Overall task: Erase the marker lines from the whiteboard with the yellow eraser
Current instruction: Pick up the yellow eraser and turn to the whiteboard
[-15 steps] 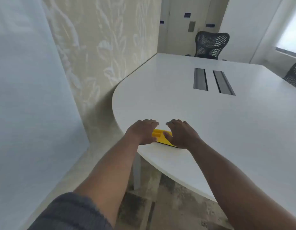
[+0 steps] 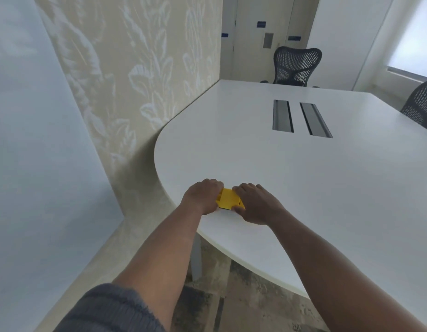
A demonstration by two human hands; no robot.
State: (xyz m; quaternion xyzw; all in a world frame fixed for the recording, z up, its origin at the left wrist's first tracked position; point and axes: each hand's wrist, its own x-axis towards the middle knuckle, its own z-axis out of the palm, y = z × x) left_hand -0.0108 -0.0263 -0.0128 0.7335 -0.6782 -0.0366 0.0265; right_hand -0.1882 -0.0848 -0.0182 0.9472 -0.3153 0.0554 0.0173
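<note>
The yellow eraser (image 2: 228, 199) lies on the white table (image 2: 303, 178) near its rounded front-left edge. My left hand (image 2: 203, 196) grips its left end and my right hand (image 2: 255, 203) grips its right end, so only the eraser's middle shows between them. The whiteboard (image 2: 28, 140) fills the left side of the view as a pale blank surface; no marker lines are visible on the part in view.
A patterned beige wall (image 2: 140, 80) runs between the whiteboard and the table. Two dark cable slots (image 2: 301, 118) sit in the table's middle. One black mesh chair (image 2: 296, 65) stands at the far end, another (image 2: 421, 104) at the right edge. Mottled floor lies below.
Both hands have stayed on the eraser at the table edge. A little more of the eraser's yellow top shows between them now.
</note>
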